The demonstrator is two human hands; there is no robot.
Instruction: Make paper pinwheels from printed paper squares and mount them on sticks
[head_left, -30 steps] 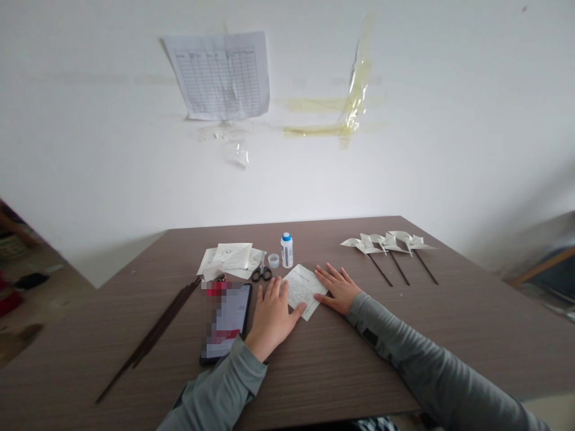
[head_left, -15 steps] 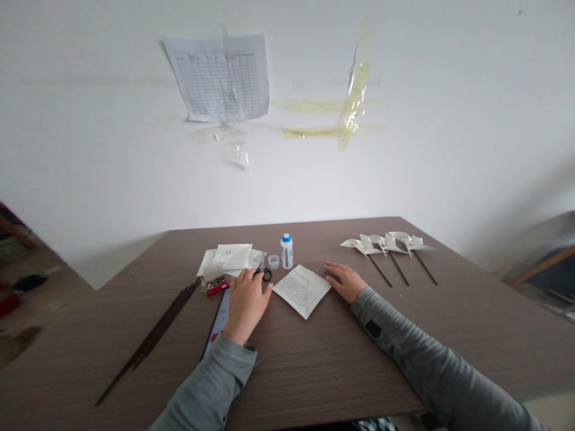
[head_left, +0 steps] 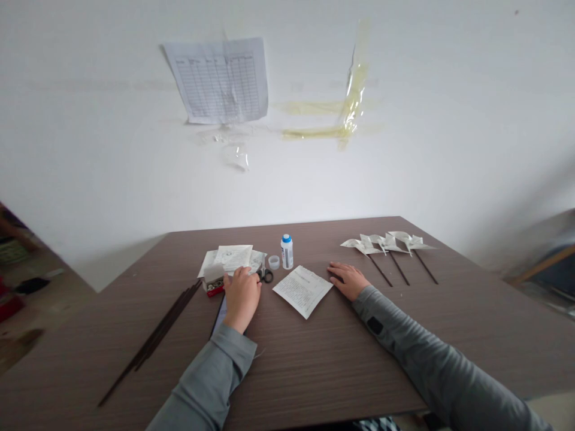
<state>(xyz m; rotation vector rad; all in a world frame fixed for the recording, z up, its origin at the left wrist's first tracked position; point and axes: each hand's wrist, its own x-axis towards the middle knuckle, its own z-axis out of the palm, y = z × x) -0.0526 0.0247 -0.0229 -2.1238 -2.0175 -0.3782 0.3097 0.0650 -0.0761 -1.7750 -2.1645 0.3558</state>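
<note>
Fingers bent down and drawn together, my left hand [head_left: 242,297] is over the top end of a phone [head_left: 219,317]. It is beside the black-handled scissors [head_left: 266,275]; whatever is under its fingertips is hidden. Close to its left lies a small red box [head_left: 214,288] with an open flap and small pieces inside. My right hand [head_left: 349,280] rests palm down on the table, fingers stretched, by the right corner of a square printed sheet [head_left: 303,291]. That sheet lies flat between my hands, turned cornerwise.
A blue-capped white bottle [head_left: 287,252] stands behind the sheet, beside a small clear cup [head_left: 274,261]. Paper squares [head_left: 233,256] are piled at the back left. Dark sticks [head_left: 155,335] lie left. Three paper pinwheels [head_left: 387,242] on sticks lie at the right.
My left hand has moved slightly left, away from the sheet, and its fingers have drawn in. My right hand has shifted slightly right.
</note>
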